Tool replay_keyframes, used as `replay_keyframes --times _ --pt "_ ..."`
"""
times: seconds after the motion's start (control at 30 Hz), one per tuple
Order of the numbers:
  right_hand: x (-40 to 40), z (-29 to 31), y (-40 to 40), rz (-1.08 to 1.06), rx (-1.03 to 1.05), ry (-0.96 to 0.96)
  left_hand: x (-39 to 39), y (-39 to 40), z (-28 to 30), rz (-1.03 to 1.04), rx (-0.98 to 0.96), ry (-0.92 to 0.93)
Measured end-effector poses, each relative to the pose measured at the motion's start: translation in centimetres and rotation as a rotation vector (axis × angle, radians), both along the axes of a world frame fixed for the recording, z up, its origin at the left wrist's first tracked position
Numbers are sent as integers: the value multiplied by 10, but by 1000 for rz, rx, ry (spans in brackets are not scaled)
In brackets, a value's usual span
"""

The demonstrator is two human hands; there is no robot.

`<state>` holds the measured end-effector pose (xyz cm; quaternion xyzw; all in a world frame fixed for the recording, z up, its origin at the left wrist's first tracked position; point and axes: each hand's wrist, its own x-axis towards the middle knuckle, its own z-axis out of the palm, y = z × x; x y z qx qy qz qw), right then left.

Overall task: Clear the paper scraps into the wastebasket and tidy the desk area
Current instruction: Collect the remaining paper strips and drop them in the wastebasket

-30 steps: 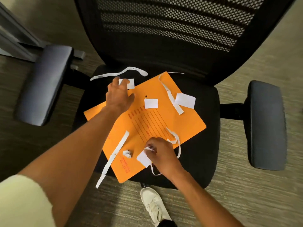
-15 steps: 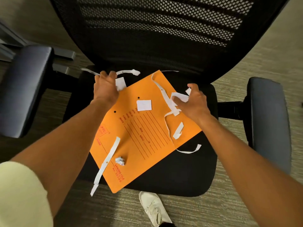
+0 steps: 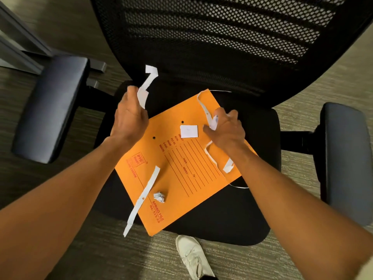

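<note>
White strip [image 3: 147,85] points upward, pinched by left hand [image 3: 129,118]; right hand [image 3: 226,128] grips scraps [image 3: 212,122]

The chair back [image 3: 222,37] is black mesh, punched with round holes, matt. The seat [image 3: 252,199] is black woven cloth, matt and fine-grained. Both armrests, the left [image 3: 50,110] and the right [image 3: 347,156], are padded with a smooth dark cover that has a faint sheen. The folder [image 3: 181,178] is orange card, smooth and matt, printed in red. The strips [image 3: 145,188], the square slip [image 3: 189,131] and the crumpled ball [image 3: 159,197] are thin white paper, matt. The floor [image 3: 101,249] is short-pile carpet, grey-brown and streaked. The shoe [image 3: 191,257] looks like white cloth with laces.
</note>
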<state>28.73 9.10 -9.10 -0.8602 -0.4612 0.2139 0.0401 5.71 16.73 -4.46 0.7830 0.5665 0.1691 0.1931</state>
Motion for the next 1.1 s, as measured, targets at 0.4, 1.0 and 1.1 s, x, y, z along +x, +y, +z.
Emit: replay_keyframes --times 0.4,1.0,1.1 --pt "-22 5 12 58 -109 -8 -20 -52 4 9 -58 -117" --pt "-29 11 16 -5 89 173 -28 -78 -3 42 -70 -15" --pt "-21 20 0 -28 250 291 -29 -85 2 65 -85 -44"
